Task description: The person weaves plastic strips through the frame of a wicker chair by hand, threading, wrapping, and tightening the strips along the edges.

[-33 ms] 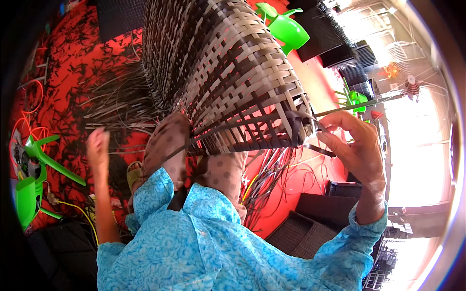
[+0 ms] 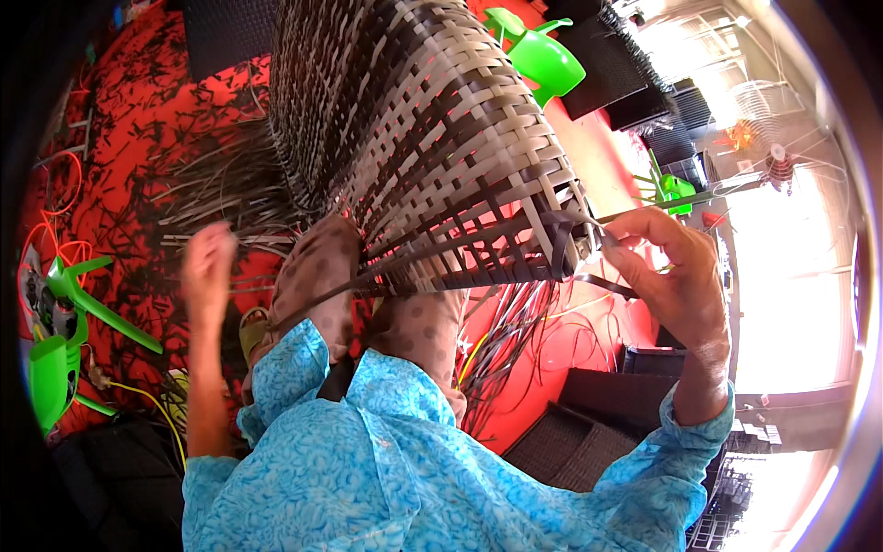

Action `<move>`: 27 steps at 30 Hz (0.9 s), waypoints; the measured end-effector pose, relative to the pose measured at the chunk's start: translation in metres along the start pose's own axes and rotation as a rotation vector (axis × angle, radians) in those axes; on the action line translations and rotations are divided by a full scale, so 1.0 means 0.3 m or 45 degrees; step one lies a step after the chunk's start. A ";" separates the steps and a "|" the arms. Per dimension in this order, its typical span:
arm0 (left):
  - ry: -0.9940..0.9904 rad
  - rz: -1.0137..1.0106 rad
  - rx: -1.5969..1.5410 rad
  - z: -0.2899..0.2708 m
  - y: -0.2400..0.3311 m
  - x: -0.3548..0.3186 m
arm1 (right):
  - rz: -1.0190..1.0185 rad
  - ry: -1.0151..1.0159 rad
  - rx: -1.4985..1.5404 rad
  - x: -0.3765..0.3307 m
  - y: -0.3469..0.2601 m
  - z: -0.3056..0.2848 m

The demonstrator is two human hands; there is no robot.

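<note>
L hand (image 2: 209, 260) shifted rt, R hand (image 2: 676, 276) pinching strip (image 2: 590, 221)

Gap btwn L hand (image 2: 210, 260), knee (image 2: 320, 258); wickerwork (image 2: 441, 138) blks ctr.

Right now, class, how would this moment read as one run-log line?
right hand: pinching strip at corner of woven basketwork; left hand: blurred, away from basketwork; loose strips: on red floor

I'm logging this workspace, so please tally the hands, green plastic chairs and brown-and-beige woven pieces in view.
Hands: 2 (left hand, right hand)
Green plastic chairs: 3
Brown-and-beige woven piece: 1
Total: 6
</note>
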State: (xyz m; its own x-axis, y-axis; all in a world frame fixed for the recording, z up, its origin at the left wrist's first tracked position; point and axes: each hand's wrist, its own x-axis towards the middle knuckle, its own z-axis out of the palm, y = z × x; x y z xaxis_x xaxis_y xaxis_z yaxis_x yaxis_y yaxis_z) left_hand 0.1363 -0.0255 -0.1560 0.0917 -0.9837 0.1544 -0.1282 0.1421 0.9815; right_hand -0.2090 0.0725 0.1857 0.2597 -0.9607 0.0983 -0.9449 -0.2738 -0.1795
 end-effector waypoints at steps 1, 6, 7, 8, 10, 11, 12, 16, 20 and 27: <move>-0.150 0.174 -0.090 0.125 0.146 0.002 | 0.000 0.003 -0.005 0.009 -0.005 -0.004; -0.503 0.765 0.001 0.441 0.538 -0.021 | 0.266 -0.052 0.212 0.022 -0.059 -0.028; -0.636 0.538 -0.132 0.464 0.560 -0.038 | 0.382 -0.124 0.351 0.011 -0.071 -0.035; -0.766 0.306 -0.261 0.477 0.570 -0.046 | 0.421 -0.172 0.397 -0.003 -0.070 -0.042; -0.711 0.489 -0.222 0.488 0.546 -0.048 | 0.457 -0.119 0.678 -0.015 -0.057 -0.021; -0.651 0.668 -0.178 0.485 0.529 -0.046 | 0.487 -0.067 0.964 -0.017 -0.050 -0.006; -0.642 0.546 -0.173 0.468 0.508 -0.042 | 0.471 -0.106 0.974 -0.012 -0.057 -0.006; -0.458 0.237 -0.049 0.335 0.314 0.041 | 0.276 -0.292 0.534 -0.017 -0.023 -0.021; -0.410 0.138 -0.084 0.171 0.179 0.039 | -0.127 -0.064 0.132 0.020 -0.028 0.004; -0.202 0.104 -0.085 0.045 0.060 0.001 | 0.111 0.006 0.665 0.097 -0.023 0.066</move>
State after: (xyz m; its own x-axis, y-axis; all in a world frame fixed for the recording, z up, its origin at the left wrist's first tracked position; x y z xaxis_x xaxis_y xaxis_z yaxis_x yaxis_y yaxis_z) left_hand 0.1208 -0.0246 -0.1399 -0.0736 -0.9729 0.2191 -0.0626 0.2238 0.9726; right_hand -0.1911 0.0455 0.1703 0.1828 -0.9810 0.0652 -0.7374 -0.1807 -0.6509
